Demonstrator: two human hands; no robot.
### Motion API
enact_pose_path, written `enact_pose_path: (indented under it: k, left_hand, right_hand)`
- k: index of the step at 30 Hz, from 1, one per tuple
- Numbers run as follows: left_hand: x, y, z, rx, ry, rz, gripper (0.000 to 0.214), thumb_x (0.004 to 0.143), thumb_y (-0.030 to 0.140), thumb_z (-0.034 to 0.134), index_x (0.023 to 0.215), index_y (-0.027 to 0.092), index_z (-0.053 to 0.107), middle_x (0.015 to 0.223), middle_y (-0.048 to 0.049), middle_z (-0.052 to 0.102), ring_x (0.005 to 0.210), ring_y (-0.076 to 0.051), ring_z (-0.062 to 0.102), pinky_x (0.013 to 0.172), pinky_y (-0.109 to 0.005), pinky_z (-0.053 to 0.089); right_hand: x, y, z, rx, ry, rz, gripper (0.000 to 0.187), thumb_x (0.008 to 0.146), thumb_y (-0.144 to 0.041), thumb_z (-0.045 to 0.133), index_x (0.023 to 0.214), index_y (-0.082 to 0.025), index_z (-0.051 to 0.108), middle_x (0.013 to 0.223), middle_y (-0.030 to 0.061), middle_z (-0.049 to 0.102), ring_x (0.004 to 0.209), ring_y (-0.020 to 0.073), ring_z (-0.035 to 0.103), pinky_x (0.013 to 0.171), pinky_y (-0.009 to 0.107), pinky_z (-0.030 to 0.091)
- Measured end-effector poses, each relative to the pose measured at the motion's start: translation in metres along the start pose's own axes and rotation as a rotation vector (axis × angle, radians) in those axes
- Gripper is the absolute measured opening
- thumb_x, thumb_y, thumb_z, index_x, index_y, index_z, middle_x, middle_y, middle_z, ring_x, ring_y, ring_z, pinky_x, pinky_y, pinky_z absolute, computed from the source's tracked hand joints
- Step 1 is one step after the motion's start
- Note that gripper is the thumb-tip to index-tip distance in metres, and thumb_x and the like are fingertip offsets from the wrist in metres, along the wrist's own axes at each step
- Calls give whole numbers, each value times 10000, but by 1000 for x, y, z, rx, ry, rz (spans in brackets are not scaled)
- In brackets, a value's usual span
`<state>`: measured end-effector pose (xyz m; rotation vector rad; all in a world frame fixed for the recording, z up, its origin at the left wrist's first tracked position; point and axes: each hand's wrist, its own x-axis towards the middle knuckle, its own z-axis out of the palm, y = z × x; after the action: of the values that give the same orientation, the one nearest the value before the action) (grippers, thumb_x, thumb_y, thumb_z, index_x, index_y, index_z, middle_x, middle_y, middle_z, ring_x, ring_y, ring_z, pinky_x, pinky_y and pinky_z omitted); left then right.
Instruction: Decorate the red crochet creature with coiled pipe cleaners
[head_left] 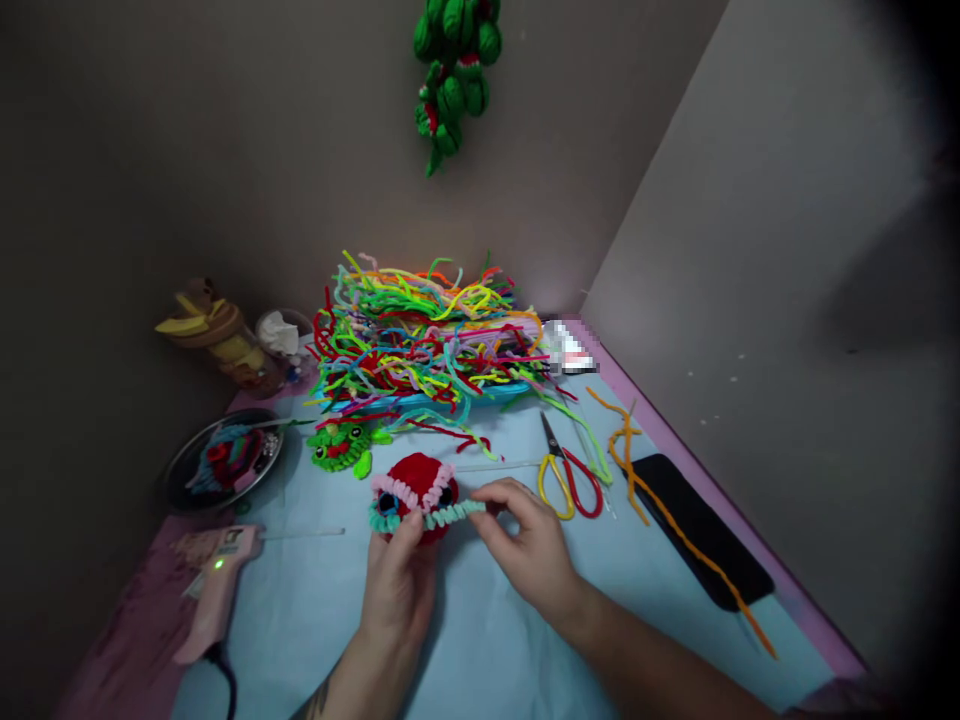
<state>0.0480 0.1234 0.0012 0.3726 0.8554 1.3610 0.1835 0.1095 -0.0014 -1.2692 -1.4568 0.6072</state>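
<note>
A round red plush figure (420, 472) with dark eyes and pink curled trim sits in my left hand (401, 575), whose thumb presses on its front. Across the lower front of the figure runs a mint-green coiled pipe cleaner (450, 514). My right hand (525, 540) pinches the free right end of this coil between thumb and fingers. The underside of the figure is hidden by my left hand. Just right of my right hand lie scissors (571, 478) with red and yellow handles.
Behind stands a blue tray (420, 402) heaped with colourful pipe cleaners. A green plush figure (341, 447) lies before it. On the left are a pink glue gun (217, 590), a round metal dish (180, 480) and a brown-yellow cup (236, 350). A black phone (694, 520) lies right, under orange strands (675, 535).
</note>
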Motion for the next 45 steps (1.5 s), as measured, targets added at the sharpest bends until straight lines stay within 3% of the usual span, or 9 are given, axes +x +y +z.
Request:
enact_pose_path:
  k: [10,16,21,27,35,45]
  left_hand:
    - [2,0,-4,-39,-38,33,389,682,288,758,1059,243,675,1086,-47,700,1085,-241,609,934,-358,495]
    - [5,1,-6,-158,-25,-30,336,709,242,733,1042,242,686,1048,-34,720,1034,-217,640,883,-320,527]
    - [13,2,-16,-322,-220,-155,243,754,231,690,991,283,701,1036,-10,733,957,-190,675,826,-302,554]
    - [14,3,-21,-440,-468,-252,279,793,233,645,1054,325,677,1094,12,715,1026,-174,653,888,-316,531]
    - [11,-1,-20,-381,-567,-250,331,798,282,628,1120,355,653,1163,11,684,1111,-189,609,965,-343,479]
    - [15,-2,-30,-328,-584,-214,402,815,258,592,1207,347,600,1126,3,701,1071,-204,629,968,-358,477]
  right_hand:
    - [-2,0,0,44,-7,-37,124,756,-99,579,821,-199,614,725,-2,616,671,129,576,631,240,464]
    - [0,6,-2,148,6,107,102,738,-123,587,803,-194,621,734,6,630,673,132,585,630,237,470]
    - [4,5,1,340,-39,292,78,720,-186,625,798,-192,624,714,-2,615,640,124,564,594,228,464]
    - [5,2,2,580,-86,404,116,701,-201,676,802,-200,618,711,-19,588,657,114,538,610,223,435]
    - [4,2,2,904,-163,459,248,654,-248,776,792,-202,576,749,-25,584,693,107,521,642,218,412]
    - [10,5,-7,708,-204,507,229,728,-375,705,743,-177,590,640,-31,526,578,93,468,556,217,380]
